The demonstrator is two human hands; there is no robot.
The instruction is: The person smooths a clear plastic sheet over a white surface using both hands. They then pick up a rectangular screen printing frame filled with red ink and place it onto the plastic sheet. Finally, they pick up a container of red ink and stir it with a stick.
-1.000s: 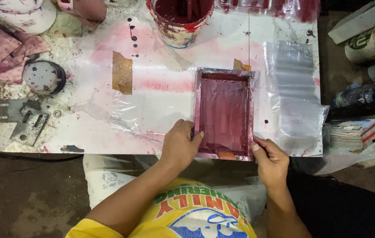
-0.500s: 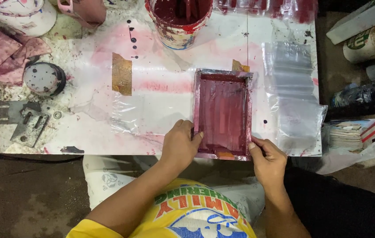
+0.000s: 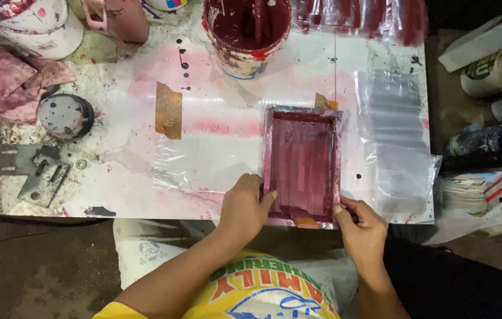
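A small rectangular printing frame (image 3: 302,165), stained dark red, lies flat on the white paint-smeared table (image 3: 215,153) near its front edge. My left hand (image 3: 248,205) grips the frame's near left corner, thumb on its edge. My right hand (image 3: 362,224) pinches the near right corner. A pile of clear plastic bags (image 3: 394,147) lies just right of the frame. Behind the frame stands an open can of dark red ink (image 3: 247,32) with a stick in it.
Stained pink rags (image 3: 9,85) and a round spattered lid (image 3: 65,115) lie at the left, with a metal bracket (image 3: 32,171) nearer me. White buckets (image 3: 32,20) stand at the back left. Cans and bottles (image 3: 496,71) crowd the right; brown tape (image 3: 169,110) sticks mid-table.
My right hand has crept slightly left along the frame's near right corner. The frame and my left hand stay where they were.
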